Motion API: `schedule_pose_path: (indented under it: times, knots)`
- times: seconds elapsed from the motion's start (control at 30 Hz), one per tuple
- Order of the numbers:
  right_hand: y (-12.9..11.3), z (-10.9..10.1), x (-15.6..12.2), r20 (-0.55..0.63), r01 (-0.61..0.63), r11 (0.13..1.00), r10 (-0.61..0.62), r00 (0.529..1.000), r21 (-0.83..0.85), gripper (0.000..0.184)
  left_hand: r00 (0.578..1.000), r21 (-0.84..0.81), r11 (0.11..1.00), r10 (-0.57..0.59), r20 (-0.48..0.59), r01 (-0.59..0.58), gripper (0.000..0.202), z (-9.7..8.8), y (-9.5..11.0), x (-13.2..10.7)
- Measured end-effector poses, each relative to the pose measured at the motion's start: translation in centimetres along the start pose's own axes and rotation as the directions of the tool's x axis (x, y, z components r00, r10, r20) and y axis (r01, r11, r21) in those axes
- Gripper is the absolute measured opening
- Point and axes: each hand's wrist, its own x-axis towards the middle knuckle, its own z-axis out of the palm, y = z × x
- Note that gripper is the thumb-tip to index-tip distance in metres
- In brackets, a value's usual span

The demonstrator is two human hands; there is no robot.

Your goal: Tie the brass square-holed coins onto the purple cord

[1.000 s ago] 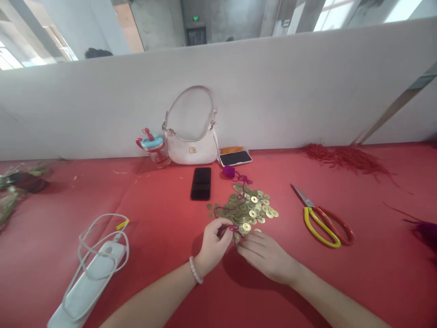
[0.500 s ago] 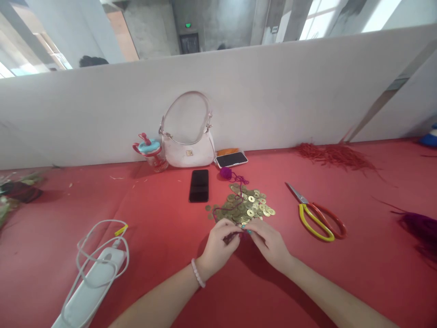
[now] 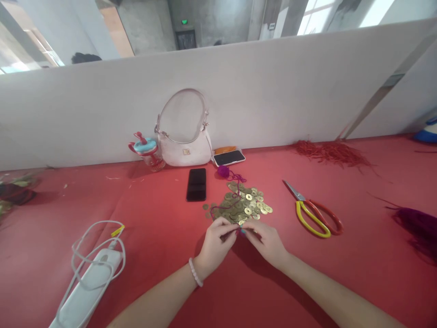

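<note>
A pile of brass coins with holes (image 3: pixel 245 204) lies on the red cloth, and a purple cord (image 3: pixel 228 173) runs across it from a small ball behind. My left hand (image 3: pixel 215 241) and my right hand (image 3: pixel 265 239) meet fingertip to fingertip at the pile's near edge. Both are closed in a pinch on the cord's end, between them. Whether a coin is in the pinch I cannot make out. A bead bracelet sits on my left wrist.
Yellow and red scissors (image 3: pixel 316 214) lie to the right. A black phone (image 3: pixel 196 184), a second phone (image 3: pixel 229 157), a white handbag (image 3: pixel 183 146) and a cup (image 3: pixel 147 151) stand behind. A white power strip with cable (image 3: pixel 89 282) is at near left. Red strands (image 3: pixel 327 151) lie far right.
My right hand came in from lying flat on the cloth and joined my left hand in a pinch at the pile's edge. The view shifted slightly.
</note>
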Motion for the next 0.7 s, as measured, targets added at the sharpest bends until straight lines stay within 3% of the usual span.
schedule_pose_path:
  times: [0.13, 0.3, 0.7]
  knots:
    - [-0.14, -0.11, 0.04, -0.016, 0.042, 0.999, -0.042, 0.999, 0.002, 0.018, 1.000, -0.001, 1.000, -0.006, 0.004, 0.006, 0.019, 0.02, -0.10, -0.02]
    - [0.10, 0.08, -0.11, -0.031, 0.012, 0.999, -0.013, 0.999, -0.047, 0.014, 1.000, -0.003, 1.000, -0.020, 0.021, 0.020, 0.020, 0.03, -0.10, -0.04]
    - [0.31, -0.03, 0.09, 0.044, 0.047, 0.998, -0.045, 0.998, -0.047, 0.015, 0.998, -0.013, 0.999, -0.048, 0.034, 0.049, 0.020, 0.05, 0.20, -0.02]
